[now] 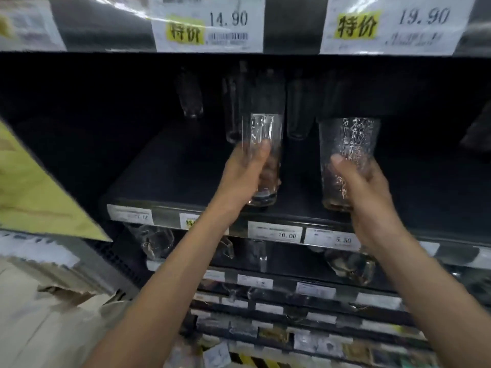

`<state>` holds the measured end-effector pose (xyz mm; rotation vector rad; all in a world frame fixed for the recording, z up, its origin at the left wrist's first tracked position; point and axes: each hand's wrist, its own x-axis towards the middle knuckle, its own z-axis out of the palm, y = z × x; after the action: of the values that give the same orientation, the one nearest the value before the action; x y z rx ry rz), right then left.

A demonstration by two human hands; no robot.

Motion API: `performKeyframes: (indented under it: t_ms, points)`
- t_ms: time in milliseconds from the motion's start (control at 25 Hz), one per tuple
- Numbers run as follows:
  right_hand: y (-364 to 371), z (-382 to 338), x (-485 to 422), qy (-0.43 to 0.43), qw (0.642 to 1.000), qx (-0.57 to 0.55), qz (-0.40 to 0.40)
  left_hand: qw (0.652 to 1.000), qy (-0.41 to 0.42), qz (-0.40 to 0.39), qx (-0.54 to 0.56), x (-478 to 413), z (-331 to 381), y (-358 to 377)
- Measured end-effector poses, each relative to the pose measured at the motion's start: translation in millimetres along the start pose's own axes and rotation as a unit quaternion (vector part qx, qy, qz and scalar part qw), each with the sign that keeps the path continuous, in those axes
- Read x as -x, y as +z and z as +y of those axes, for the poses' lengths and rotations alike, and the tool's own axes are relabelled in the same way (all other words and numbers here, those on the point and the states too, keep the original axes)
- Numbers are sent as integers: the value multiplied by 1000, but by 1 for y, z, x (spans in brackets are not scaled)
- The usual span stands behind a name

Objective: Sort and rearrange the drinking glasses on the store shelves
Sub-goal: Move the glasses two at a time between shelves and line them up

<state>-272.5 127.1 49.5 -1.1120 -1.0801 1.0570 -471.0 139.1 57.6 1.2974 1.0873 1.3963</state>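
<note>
My left hand (245, 173) grips a tall, narrow clear glass (261, 134) upright near the front edge of the dark shelf (164, 166). To its right, my right hand (364, 189) holds a wider clear glass (348, 144) with a white textured pattern, also upright at the shelf's front. Both glass bases hover at or just above the shelf lip; contact cannot be told. Further back stand several dim clear glasses, one at the left (190, 96) and one between my hands (299, 110).
Price tags (276, 232) line the shelf's front rail. Above hang large price signs (210, 25). Lower shelves hold more glassware (156, 243). A yellow-green board (34, 181) juts in at left, with cardboard boxes (53, 314) below it.
</note>
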Motion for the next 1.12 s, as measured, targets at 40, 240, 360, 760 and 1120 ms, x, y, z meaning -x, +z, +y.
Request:
performKeyframes:
  t_ms: [40,240,360,760,1120]
  points:
    - [-1,3,-2,-4,1000,3,18,1000,4,-20,5,-6,-2,0]
    - [-12,6,-9,-33,996,45,65,997,17,-77,-9,-26,-17,12]
    - [-28,6,-16,-43,994,77,71,993,15,-109,-34,-34,-22,22]
    - [-54,23,-53,-58,983,168,35,990,36,-115,-69,-45,-41,30]
    - [-54,30,-116,-47,977,207,17,986,84,-70,-125,-42,-45,30]
